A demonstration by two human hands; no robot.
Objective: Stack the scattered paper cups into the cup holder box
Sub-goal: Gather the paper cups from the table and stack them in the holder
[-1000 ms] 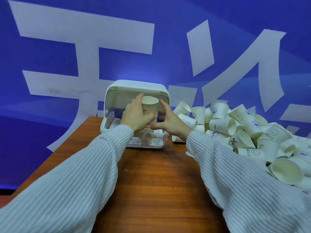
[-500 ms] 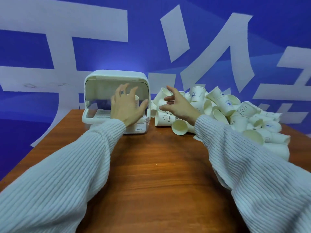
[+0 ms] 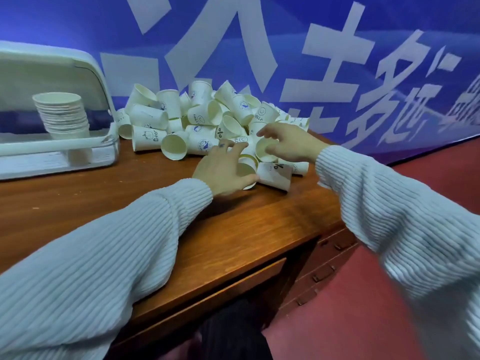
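While one nested stack of cups (image 3: 63, 116) stands inside the cup holder box (image 3: 85, 74) at left, a big loose pile of paper cups (image 3: 202, 118) beside it remains unstacked. Left hand (image 3: 223, 170) and right hand (image 3: 291, 144) reach in, fingers spread, gripping nothing clearly.

White cup holder box (image 3: 78, 74) at left with lid raised, upright nested stack of paper cups (image 3: 63, 116) standing inside, jumbled heap of white printed paper cups (image 3: 202, 120) lying on their sides just beside it on the tabletop (image 3: 104, 193)
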